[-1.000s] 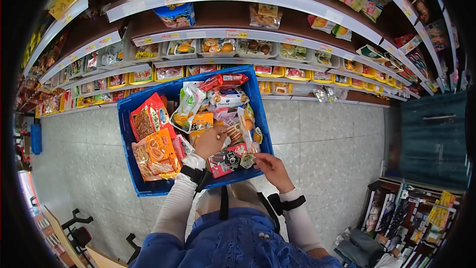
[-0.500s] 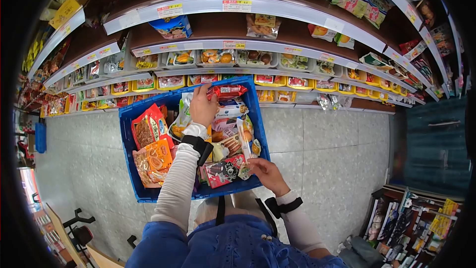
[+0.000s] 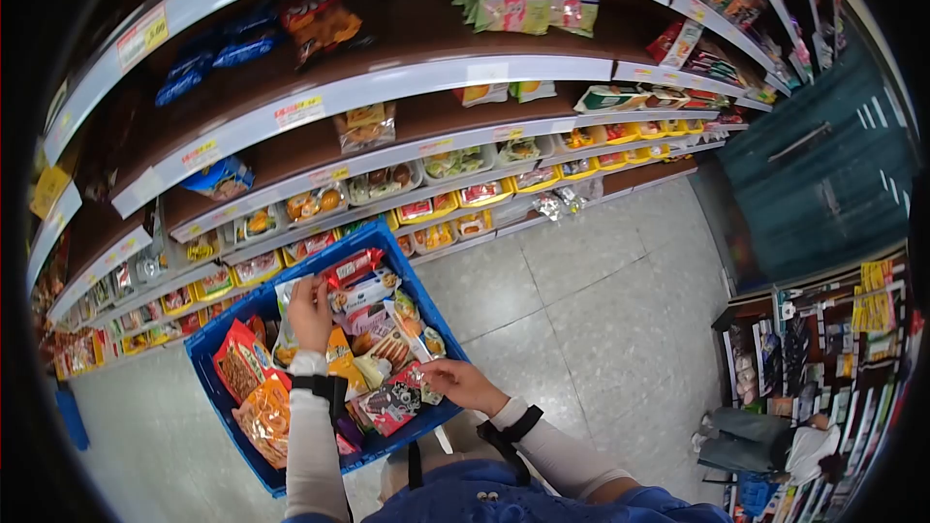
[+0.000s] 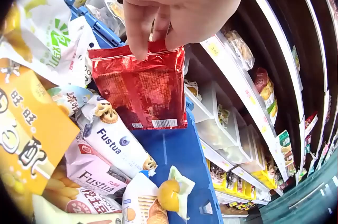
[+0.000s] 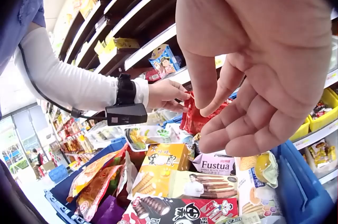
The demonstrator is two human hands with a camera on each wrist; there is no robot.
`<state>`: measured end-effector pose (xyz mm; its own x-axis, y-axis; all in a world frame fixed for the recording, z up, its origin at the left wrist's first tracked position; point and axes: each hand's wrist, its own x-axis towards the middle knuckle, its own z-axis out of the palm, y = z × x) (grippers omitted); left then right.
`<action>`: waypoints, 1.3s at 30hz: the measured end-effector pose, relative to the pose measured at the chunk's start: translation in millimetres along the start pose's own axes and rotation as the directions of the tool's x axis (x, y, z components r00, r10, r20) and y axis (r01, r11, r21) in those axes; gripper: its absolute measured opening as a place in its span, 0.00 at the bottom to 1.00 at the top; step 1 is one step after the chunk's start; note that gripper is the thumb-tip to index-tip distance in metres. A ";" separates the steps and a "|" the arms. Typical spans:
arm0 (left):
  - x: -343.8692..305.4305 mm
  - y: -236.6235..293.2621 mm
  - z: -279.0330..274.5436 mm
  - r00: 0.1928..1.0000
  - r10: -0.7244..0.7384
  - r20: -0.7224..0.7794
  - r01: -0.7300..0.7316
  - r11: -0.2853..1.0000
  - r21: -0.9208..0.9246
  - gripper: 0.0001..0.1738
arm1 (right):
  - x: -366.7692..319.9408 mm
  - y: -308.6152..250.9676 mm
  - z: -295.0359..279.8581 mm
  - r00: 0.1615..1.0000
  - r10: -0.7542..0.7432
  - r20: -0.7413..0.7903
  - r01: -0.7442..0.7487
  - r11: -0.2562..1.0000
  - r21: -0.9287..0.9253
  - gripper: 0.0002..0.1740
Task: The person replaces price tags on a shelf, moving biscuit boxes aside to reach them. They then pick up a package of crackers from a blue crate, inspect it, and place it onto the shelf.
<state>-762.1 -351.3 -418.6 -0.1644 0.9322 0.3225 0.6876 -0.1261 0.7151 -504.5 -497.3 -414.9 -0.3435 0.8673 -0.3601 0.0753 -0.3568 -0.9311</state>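
Note:
At the far edge of the blue crate (image 4: 169, 155), my left hand (image 4: 185, 5) pinches a shiny red packet (image 4: 142, 89) by its top edge. The packet hangs upright against the crate's inner wall, its barcode side showing. My right hand (image 3: 470, 385) is over the crate's near right rim, fingers loosely bent and holding nothing in the right wrist view. Close to its fingertips lie a black-and-red snack pack (image 5: 185, 211) and a slim long pack (image 5: 256, 192). Below the left hand are Fustua packs (image 4: 116, 139), a yellow box (image 4: 29, 129) and a white-green bag (image 4: 45, 23).
Shelves with snack bags (image 3: 513, 0) and bins of packed food (image 3: 455, 163) rise just beyond the crate. Orange and red bags (image 3: 262, 416) fill the crate's left side. Tiled floor (image 3: 562, 339) extends to the right, where another person (image 3: 775, 450) is near a rack.
My left hand has gone from the crate's middle to its far edge and taken hold of the red packet. The right hand has drawn slightly off the packs. The head view has turned right.

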 end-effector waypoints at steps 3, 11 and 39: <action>-15.0 16.1 -21.1 0.997 0.064 0.048 -0.062 0.997 -0.049 0.03 | 6.6 -16.3 2.2 0.999 0.043 0.017 -0.044 0.996 0.082 0.17; -49.3 98.8 -79.9 0.989 0.000 0.148 0.038 0.965 -0.258 0.03 | 8.1 -62.7 10.5 0.961 0.274 -0.033 -0.228 0.857 0.463 0.35; -93.6 157.6 -116.6 0.782 -0.123 0.610 0.619 0.262 -0.740 0.21 | -75.9 -136.7 19.4 0.751 -0.380 -0.540 0.511 0.852 0.112 0.36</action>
<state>-720.8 -498.0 -263.7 0.2184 0.9520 -0.2143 -0.4451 0.2926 0.8463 -506.9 -521.1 -259.1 0.2191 0.9743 0.0523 -0.2159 0.1007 -0.9712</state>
